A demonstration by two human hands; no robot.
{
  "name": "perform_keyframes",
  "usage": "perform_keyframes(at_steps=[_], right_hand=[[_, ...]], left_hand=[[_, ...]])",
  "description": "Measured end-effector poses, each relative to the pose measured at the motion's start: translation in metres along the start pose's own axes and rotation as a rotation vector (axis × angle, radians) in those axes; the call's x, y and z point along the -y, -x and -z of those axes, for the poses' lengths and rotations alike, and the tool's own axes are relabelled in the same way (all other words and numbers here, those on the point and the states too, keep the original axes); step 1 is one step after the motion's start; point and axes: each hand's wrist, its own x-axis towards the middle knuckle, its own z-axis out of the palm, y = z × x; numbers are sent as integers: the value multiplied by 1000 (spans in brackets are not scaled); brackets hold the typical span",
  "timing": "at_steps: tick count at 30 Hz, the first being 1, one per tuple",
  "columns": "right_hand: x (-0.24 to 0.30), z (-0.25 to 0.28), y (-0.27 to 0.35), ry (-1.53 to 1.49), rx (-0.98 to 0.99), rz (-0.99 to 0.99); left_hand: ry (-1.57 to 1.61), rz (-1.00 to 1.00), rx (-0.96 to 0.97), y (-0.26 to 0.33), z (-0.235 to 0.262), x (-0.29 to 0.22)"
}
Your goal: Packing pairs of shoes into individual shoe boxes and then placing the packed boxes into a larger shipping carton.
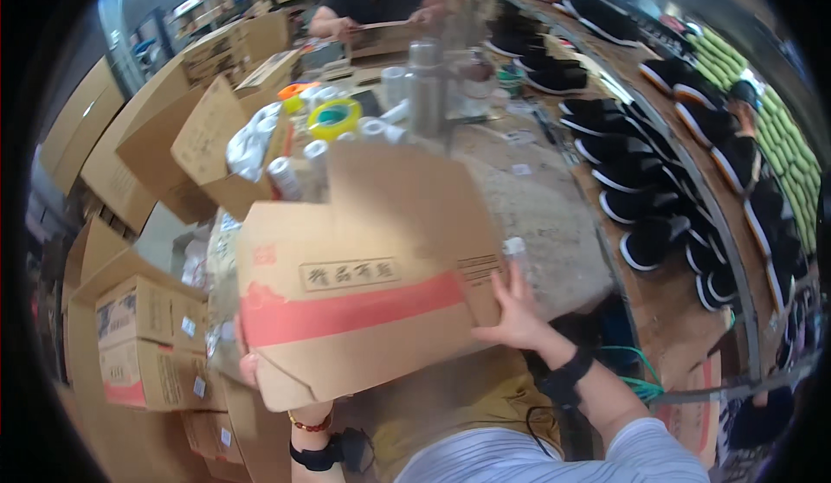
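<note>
A brown cardboard carton [381, 241] with a red stripe and dark printing is held up in front of me, tilted. It looks flattened or only partly folded, and one flap rises at its far side. My right hand [521, 318] grips its right edge, with the thumb and fingers spread against the board. At the lower left edge, my left hand [249, 365] holds on; most of its fingers are hidden behind the carton. A white roll or cap [514, 247] stands on the table just beyond my right fingertips.
Rolls of tape [334, 118] and white spools [284, 177] crowd the worktable [567, 223] beyond the carton. Open boxes [138, 145] and stacked small cartons [156, 370] fill the left side. Racks of black shoes [632, 176] line the right. Across the table, a person [374, 3] handles cardboard.
</note>
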Motion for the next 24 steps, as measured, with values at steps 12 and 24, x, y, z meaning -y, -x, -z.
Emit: perform_keyframes(at_steps=[12, 24], right_hand=[[71, 127, -8, -79, -616, 843], [33, 69, -98, -343, -891, 770]], left_hand=[[-308, 442, 648, -114, -38, 36], [-1113, 1, 715, -92, -76, 43]])
